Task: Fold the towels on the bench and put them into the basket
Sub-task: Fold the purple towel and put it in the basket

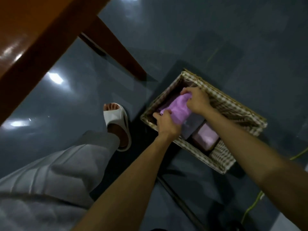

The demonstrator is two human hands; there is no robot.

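Left hand [166,125] and right hand [197,100] both clutch the towel [176,110], down in the basket [233,101] at its far end.

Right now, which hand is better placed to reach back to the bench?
Left, likely. The left hand holds the towel at the basket edge nearest the bench; the right hand grips its far end, farther away.

Dim, soft — floor [55,77] glare (edges warped).

Dark grey shiny floor [183,30], bright light spots [55,78] on it. Brown wooden table [33,39] top left, slanted leg [116,52]. Green cord [253,205] bottom right.
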